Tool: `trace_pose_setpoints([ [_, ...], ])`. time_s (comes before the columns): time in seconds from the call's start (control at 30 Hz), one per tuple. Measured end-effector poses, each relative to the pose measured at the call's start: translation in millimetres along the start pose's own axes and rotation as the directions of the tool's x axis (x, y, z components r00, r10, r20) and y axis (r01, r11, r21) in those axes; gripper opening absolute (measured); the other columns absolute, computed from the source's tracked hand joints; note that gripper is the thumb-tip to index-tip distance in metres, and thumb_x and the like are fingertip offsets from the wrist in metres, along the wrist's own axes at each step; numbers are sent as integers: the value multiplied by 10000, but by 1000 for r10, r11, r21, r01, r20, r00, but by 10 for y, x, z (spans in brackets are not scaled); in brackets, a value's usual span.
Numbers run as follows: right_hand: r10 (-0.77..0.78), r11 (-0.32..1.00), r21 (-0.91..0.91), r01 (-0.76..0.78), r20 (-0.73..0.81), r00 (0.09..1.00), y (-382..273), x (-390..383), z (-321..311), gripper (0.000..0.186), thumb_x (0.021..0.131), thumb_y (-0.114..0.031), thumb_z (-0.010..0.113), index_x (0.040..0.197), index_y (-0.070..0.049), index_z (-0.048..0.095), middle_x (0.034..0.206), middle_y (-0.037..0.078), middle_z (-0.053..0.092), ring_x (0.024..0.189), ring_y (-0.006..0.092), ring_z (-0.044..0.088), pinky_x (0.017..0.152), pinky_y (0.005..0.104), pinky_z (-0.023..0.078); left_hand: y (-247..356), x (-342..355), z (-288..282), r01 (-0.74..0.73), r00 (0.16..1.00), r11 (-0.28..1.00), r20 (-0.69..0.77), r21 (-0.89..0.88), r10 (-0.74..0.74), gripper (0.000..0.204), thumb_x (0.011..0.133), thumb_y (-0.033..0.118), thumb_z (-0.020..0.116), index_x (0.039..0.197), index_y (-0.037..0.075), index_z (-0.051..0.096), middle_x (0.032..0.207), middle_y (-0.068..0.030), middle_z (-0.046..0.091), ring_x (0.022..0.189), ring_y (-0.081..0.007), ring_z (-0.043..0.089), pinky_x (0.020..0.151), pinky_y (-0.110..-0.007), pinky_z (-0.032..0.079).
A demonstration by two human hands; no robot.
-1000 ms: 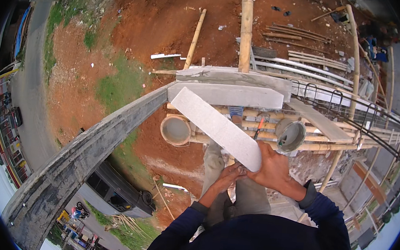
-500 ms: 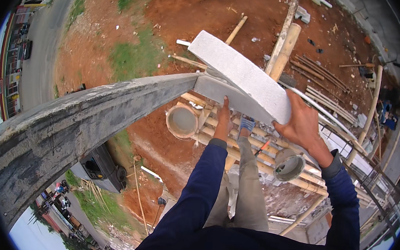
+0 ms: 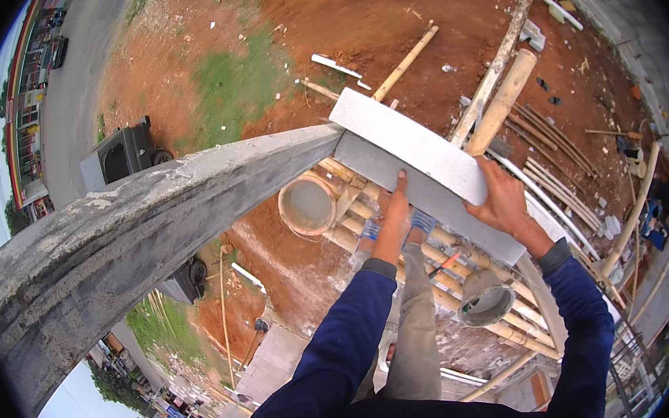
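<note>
In the upper centre of the frame, the pale, rectangular, rough-faced masonry block [image 3: 404, 139] slants down rightward along the top of a smooth grey slab [image 3: 438, 202], though whether it sits fully on it cannot be told. The right grip [image 3: 508, 202] pinches the block's right end, leaving the rest of its length stretching up and left, uncovered. Below the block's middle, the left grip [image 3: 394, 206] sets its raised thumb against the slab's near face, its hidden fingers neither discernibly spread nor pressed together.
</note>
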State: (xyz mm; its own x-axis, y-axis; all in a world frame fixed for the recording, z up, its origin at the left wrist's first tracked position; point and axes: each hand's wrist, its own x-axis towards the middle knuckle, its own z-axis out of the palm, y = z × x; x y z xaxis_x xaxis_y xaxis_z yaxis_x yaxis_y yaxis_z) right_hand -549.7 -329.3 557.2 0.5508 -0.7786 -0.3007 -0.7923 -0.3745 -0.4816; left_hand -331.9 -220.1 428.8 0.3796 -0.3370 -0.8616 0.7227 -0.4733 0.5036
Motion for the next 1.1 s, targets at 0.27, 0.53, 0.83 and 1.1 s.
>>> trace_pose_setpoints([
  [0.27,-20,1000,-6,20,-51,999,248,-84,448,989,705,-287,955,1542,-38,489,1352,211,669,1117,428,725,908,486,618,16,-14,19,72,996,995,-62,70,-67,702,978,426,862,1434,-19,566,1337,-140,675,1131,-235,649,894,-389,548],
  [0.53,4,996,87,-17,154,988,560,-23,673,976,857,-411,870,1638,-42,415,1515,274,610,1255,449,687,1043,522,577,-105,109,-113,59,998,993,-14,105,-58,827,935,554,878,1471,60,487,1306,-100,635,1108,-256,628,802,-454,520],
  [0.83,287,958,60,-281,-179,941,197,122,1147,583,1100,-578,568,1209,-11,645,1156,178,675,1069,351,652,986,469,472,32,43,-113,115,991,987,61,112,-123,762,973,530,839,1494,92,498,1388,-139,646,1212,-336,673,972,-571,574],
  [1.1,257,962,11,-274,-379,889,186,102,1313,566,1059,-577,621,1120,-15,664,1072,126,611,1003,286,570,937,419,426,60,48,-188,107,990,966,68,236,-126,996,963,603,816,1624,32,339,1554,-201,516,1365,-407,605,1125,-647,545],
])
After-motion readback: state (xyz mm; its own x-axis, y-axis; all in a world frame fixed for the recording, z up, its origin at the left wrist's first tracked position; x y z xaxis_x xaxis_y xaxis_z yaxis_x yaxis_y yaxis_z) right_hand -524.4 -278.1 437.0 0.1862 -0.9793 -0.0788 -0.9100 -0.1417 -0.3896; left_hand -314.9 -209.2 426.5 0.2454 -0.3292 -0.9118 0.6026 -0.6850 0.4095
